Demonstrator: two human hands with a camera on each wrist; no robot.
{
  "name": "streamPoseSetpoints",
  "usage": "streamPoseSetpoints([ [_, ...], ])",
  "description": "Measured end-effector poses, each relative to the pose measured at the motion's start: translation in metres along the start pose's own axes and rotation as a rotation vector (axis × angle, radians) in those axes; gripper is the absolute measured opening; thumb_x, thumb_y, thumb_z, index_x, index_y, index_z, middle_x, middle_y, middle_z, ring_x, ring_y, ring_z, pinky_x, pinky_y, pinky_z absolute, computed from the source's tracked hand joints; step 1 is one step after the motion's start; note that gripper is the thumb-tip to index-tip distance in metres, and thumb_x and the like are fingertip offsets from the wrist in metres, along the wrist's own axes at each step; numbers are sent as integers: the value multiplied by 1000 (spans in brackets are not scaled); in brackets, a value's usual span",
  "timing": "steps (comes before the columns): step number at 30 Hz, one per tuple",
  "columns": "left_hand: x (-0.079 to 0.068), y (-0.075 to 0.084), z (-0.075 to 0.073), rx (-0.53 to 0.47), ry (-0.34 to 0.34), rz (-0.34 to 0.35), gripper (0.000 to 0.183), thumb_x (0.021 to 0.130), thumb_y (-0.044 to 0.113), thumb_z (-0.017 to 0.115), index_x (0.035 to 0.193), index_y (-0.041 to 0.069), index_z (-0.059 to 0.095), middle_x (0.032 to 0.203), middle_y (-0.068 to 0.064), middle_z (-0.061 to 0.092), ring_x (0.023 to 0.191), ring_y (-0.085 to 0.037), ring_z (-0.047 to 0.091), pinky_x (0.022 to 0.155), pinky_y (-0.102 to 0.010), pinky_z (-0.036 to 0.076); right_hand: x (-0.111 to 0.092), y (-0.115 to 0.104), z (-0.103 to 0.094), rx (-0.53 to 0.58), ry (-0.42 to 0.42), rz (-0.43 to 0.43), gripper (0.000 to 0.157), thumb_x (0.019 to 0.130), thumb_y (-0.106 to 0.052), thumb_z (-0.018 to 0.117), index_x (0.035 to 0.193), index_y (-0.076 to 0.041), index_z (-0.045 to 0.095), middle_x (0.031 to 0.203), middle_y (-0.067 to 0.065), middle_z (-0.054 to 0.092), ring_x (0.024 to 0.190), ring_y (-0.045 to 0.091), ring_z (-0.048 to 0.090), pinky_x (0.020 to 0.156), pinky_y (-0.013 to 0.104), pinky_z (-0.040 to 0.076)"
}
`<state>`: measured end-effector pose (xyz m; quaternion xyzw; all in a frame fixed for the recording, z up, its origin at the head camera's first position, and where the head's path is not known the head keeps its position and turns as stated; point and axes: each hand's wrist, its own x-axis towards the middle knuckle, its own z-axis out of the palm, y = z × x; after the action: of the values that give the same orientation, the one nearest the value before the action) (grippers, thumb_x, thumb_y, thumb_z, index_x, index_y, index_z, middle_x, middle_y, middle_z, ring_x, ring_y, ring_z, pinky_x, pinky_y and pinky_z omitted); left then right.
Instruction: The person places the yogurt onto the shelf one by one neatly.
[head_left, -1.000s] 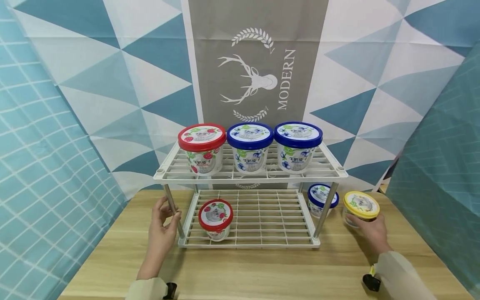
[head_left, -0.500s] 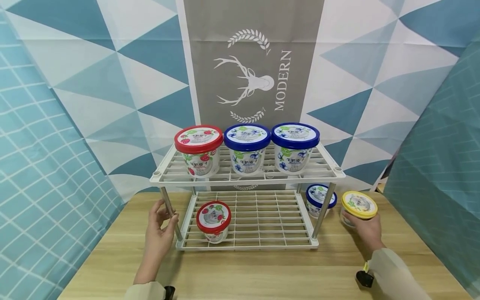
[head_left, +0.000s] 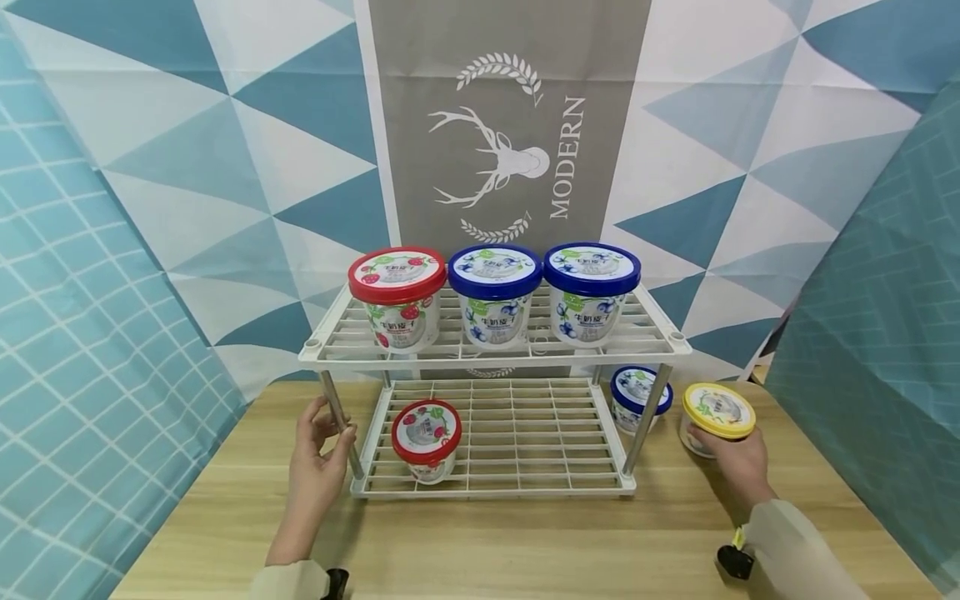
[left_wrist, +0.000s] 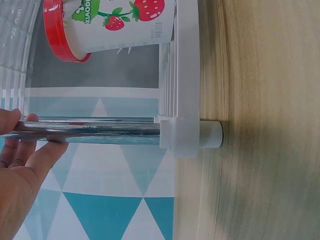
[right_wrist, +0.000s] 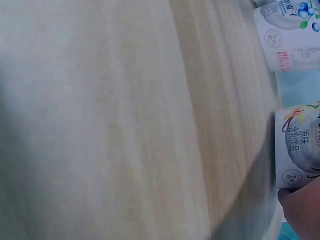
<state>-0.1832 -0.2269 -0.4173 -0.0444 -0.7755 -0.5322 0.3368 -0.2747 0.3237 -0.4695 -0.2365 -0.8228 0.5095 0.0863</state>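
Observation:
My left hand [head_left: 312, 475] holds the front left metal post [left_wrist: 110, 132] of a white two-tier rack [head_left: 495, 493], its thumb and fingers around the tube. On the far right, my right hand [head_left: 738, 471] grips a yellow-lidded paper tub [head_left: 718, 410] low on its side. That tub [right_wrist: 299, 145] stands upright at the wooden tabletop in the right wrist view, with the thumb at its lower edge. Beside it, behind the front right post, is a blue-lidded tub [head_left: 637, 392]. A red-lidded strawberry tub [head_left: 427, 433] sits on the lower shelf's left part.
Along the upper shelf stand a red-lidded tub [head_left: 399, 300] and two blue-lidded tubs, left one [head_left: 495, 296] and right one [head_left: 591, 293]. A patterned cloth [head_left: 315, 108] hangs behind the rack. The wooden table [head_left: 495, 542] reaches toward me, with tile-print cloth on both sides.
The head view has shifted slightly. Both hands keep their holds on the post and the yellow-lidded tub, and the tubs stay where they were.

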Motion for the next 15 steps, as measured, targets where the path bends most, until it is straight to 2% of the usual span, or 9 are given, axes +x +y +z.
streamPoseSetpoints([
  [7, 2, 1, -2, -1, -11, 5, 56, 87, -10, 56, 136, 3, 32, 97, 9, 53, 88, 8, 54, 71, -4, 48, -10, -3, -6, -28, -24, -21, 107, 76, -43, 74, 149, -3, 7, 150, 27, 19, 136, 44, 23, 113, 57, 21],
  [11, 1, 1, -2, 8, -11, -7, 57, 87, -10, 56, 136, 3, 32, 96, 16, 52, 88, 8, 53, 72, -4, 48, -16, -3, -8, -20, -35, -56, 106, 76, -39, 76, 149, -4, 9, 150, 26, 21, 136, 44, 24, 112, 57, 22],
  [15, 1, 1, -1, 15, -7, -17, 57, 87, -11, 56, 136, 3, 32, 96, 10, 53, 88, 9, 53, 71, -3, 48, -22, -2, -10, -27, -56, -75, 107, 75, -39, 77, 149, -4, 9, 150, 26, 22, 136, 43, 25, 112, 58, 22],
])
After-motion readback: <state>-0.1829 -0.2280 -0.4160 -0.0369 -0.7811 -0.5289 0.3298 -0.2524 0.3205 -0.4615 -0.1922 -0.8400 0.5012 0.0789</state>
